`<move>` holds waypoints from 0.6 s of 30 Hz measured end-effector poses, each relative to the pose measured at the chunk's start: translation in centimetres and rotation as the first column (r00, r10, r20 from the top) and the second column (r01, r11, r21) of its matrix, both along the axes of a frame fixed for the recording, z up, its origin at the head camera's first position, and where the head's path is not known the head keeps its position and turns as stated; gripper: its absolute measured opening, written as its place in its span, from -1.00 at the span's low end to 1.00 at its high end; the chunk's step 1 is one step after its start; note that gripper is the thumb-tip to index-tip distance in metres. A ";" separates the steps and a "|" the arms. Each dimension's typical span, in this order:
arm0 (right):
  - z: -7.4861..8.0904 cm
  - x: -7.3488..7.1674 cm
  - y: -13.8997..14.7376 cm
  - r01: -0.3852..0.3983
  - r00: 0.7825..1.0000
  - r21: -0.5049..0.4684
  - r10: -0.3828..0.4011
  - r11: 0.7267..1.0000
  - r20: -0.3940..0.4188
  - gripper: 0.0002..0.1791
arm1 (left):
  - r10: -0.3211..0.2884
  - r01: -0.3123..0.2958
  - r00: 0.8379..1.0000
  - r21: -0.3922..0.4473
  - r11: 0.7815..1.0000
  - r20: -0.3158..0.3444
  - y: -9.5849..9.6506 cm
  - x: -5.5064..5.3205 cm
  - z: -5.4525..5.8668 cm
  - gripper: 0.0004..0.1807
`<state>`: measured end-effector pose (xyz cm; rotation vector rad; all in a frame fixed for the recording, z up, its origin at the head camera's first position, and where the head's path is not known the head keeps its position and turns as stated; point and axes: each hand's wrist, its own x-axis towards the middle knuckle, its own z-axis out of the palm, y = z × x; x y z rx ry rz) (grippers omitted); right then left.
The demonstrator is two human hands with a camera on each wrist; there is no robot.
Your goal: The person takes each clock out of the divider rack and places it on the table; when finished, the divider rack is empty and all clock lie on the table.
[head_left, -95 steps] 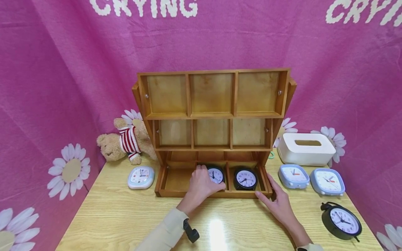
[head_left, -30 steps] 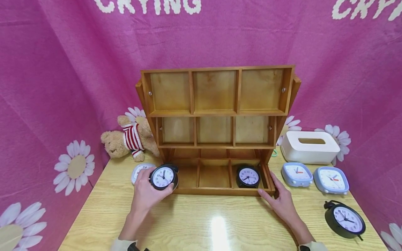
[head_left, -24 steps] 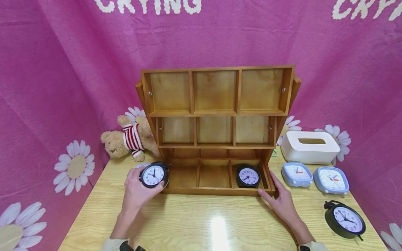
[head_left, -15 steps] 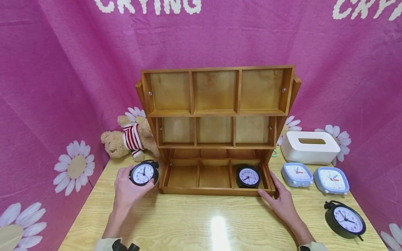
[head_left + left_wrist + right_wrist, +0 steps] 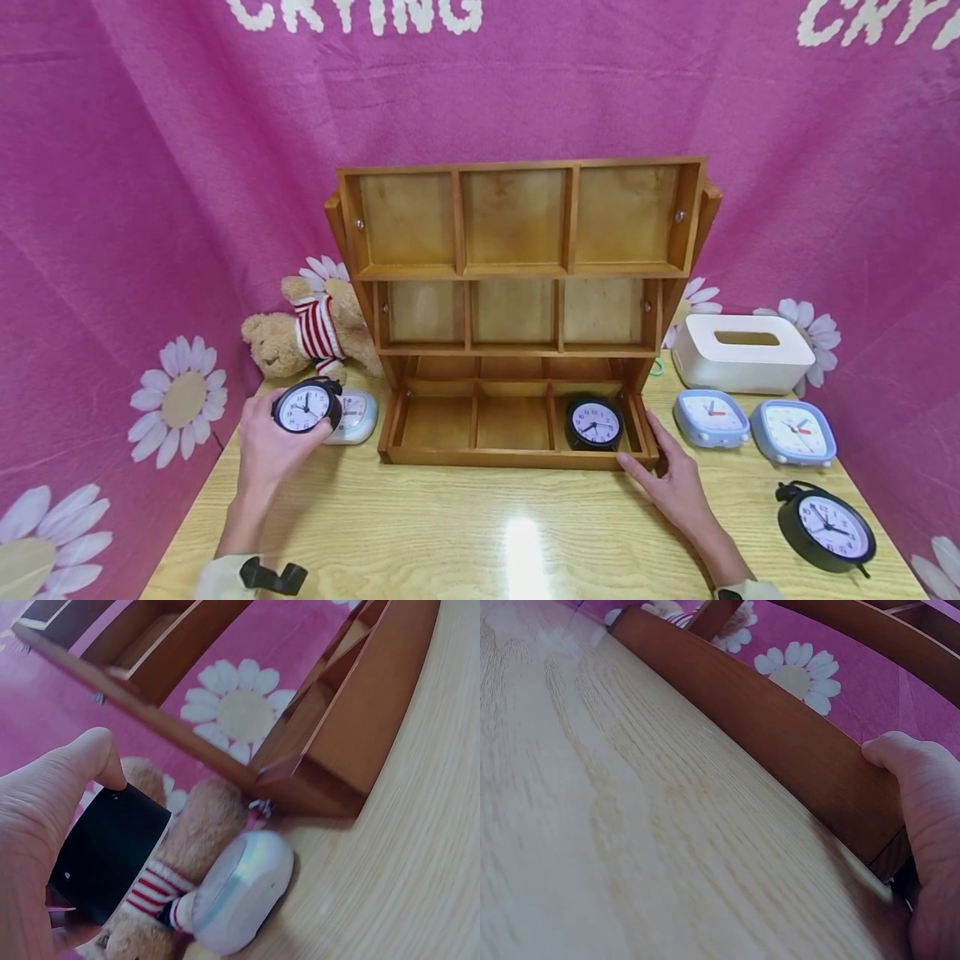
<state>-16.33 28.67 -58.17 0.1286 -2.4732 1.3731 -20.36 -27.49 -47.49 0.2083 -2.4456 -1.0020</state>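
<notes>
The left hand (image 5: 266,443) pinches a round black alarm clock (image 5: 307,407) left of the rounded white-and-pale-blue clock (image 5: 357,417) and tiered brown wooden shelf (image 5: 517,458), whose right front corner the right hand (image 5: 675,483) grips.

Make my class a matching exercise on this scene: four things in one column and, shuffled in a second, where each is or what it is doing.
1. left hand
2. right hand
3. teddy bear
4. white tissue box

A. behind two blue clocks
B. holding a black clock
C. lying down in a striped top
D. touching a corner of the wooden shelf

Pairs: 1-B, 2-D, 3-C, 4-A
</notes>
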 end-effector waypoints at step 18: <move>0.1 0.0 0.0 -0.010 1.000 -0.019 0.011 1.000 0.020 -0.03 | 0.078 -0.078 0.995 -0.002 0.997 0.059 -5.6 -1.2 -1.3 -0.15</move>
